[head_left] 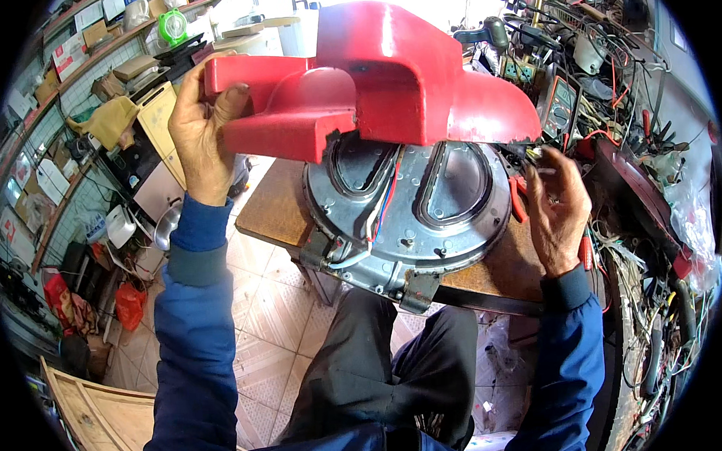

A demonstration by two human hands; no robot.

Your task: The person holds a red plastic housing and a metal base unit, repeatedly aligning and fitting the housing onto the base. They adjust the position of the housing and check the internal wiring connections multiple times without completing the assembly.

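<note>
We see a wooden table [275, 215] in front of the knees, its brown top worn along the edges. Above its far side is our red molded cover [399, 73], its long axis running left to right and its right end dipping slightly. The left end lies in our left hand [206, 123], by far the nearer one; the rounded right end stops just beside our right hand [557, 207]. The cover is glossy, stepped and boxy, with rough lower edges, probably plastic or fiberglass. Below it sits a round grey metal housing [406, 212], its far part hidden by the cover; we cannot tell whether the two touch.

Our left hand grips the cover's end, thumb in front, fingers behind. Our right hand is loosely curled, thumb and fingers apart; we cannot tell whether its fingertips touch anything small.

The housing looks like smooth cast metal, dotted with studs, with two elongated loops of black gasket [448, 223]. Dark brackets [420, 292] jut from its near rim. Red-handled pliers [518, 200] lie near our right thumb. Thin, flexible red and blue wires [391, 194] run between the loops into a grey sleeve [351, 259].
</note>
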